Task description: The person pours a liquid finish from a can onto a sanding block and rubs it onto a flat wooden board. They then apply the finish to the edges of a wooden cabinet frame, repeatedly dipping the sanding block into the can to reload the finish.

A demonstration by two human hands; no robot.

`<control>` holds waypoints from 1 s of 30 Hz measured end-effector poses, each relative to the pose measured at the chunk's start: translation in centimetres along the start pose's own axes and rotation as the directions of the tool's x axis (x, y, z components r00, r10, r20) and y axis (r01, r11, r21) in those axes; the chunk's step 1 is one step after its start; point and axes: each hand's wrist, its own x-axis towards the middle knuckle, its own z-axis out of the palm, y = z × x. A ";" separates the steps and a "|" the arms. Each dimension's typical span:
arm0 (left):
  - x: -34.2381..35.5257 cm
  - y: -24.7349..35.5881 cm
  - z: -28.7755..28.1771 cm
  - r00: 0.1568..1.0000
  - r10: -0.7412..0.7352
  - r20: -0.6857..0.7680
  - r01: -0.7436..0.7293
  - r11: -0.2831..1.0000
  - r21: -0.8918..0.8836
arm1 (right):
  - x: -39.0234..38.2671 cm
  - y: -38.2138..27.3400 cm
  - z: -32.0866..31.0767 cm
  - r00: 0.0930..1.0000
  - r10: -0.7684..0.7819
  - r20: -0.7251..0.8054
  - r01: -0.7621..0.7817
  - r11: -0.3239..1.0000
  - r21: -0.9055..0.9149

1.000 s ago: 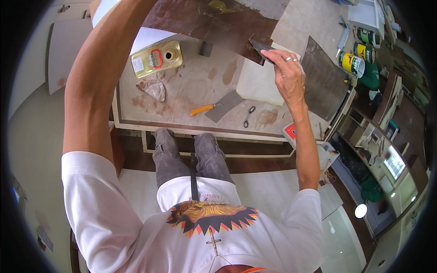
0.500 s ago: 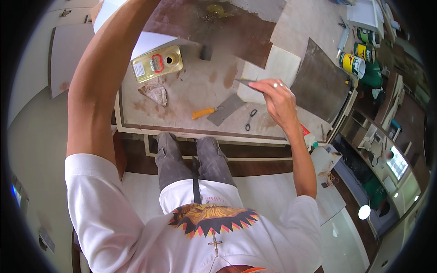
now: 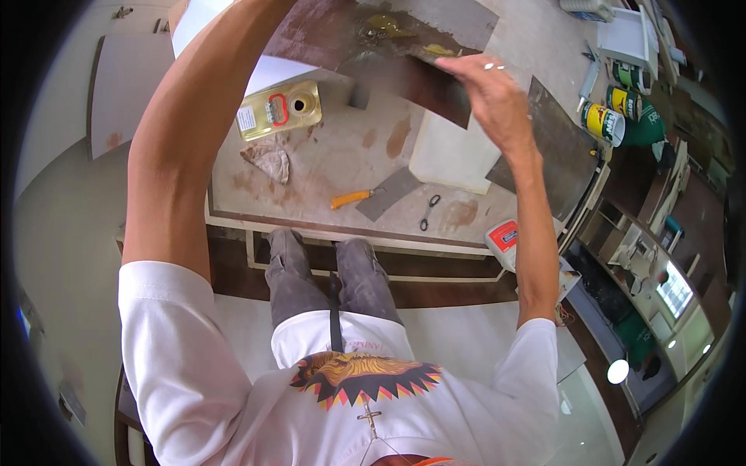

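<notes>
My right hand (image 3: 497, 101) is closed, pinching a thin flat spreader (image 3: 430, 59) over the right part of a brown sheet (image 3: 447, 95). A strip of yellowish glue (image 3: 440, 50) shows beside the spreader. Farther up the sheet lies a wet yellow puddle of glue (image 3: 387, 26), and the surface around it looks smeared. My left forearm (image 3: 260, 19) reaches out past the top edge, so the left hand is out of sight. A pale panel (image 3: 451, 159) lies partly under the brown sheet.
On the worktable stand a rectangular metal tin (image 3: 260, 118), a crumpled rag (image 3: 269, 161), an orange-handled tool (image 3: 350, 199), a grey sheet piece (image 3: 388, 196) and scissors (image 3: 429, 212). A white bottle (image 3: 503, 242) is at the front right; several cans (image 3: 602, 123) and a caulking gun (image 3: 588, 81) sit farther right.
My right hand has moved up and slightly right with the spreader, from above the pale panel to the brown sheet. My view has shifted a little.
</notes>
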 end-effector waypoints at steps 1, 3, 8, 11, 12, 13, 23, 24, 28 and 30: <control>0.2 -0.6 -0.6 0.999 0.034 -0.003 -0.033 0.993 0.109 | 0.8 0.1 -0.5 0.999 0.027 -0.033 -0.026 0.999 0.043; 0.2 -0.3 -0.7 0.999 -0.048 0.020 0.045 0.994 0.102 | 1.8 0.9 -1.5 0.991 0.118 -0.054 -0.116 0.992 0.040; 0.1 -0.5 -0.5 1.000 0.026 0.011 -0.027 0.995 0.096 | 3.0 2.0 0.3 0.994 0.105 -0.021 -0.105 0.994 0.010; 0.0 -0.4 -0.4 1.000 0.023 0.000 -0.023 0.995 0.098 | 2.7 0.9 1.2 0.996 0.091 -0.014 -0.091 0.996 -0.004; -0.1 -0.4 -0.3 1.000 0.018 -0.002 -0.018 0.996 0.090 | 2.3 0.6 1.4 0.996 0.085 -0.014 -0.085 0.996 -0.012; -0.2 -0.4 -0.2 1.000 0.013 -0.004 -0.013 0.997 0.082 | 1.8 0.3 1.5 0.996 0.085 -0.020 -0.086 0.995 -0.044; 0.1 1.0 -0.5 0.999 -0.039 0.023 0.037 0.995 0.090 | -1.9 -3.5 2.6 0.990 0.132 -0.048 -0.133 0.991 -0.022; 0.1 0.5 -0.5 1.000 -0.019 0.014 0.018 0.995 0.103 | -2.2 -3.9 2.7 0.990 0.132 -0.047 -0.133 0.991 -0.015; -0.3 -1.0 -0.3 0.999 0.041 -0.007 -0.040 0.992 0.122 | -3.4 -5.0 3.8 0.991 0.124 -0.049 -0.126 0.991 -0.034; -0.2 -1.0 -0.2 0.999 0.041 -0.002 -0.040 0.995 0.091 | -4.0 -5.5 4.0 0.989 0.147 -0.028 -0.147 0.989 -0.014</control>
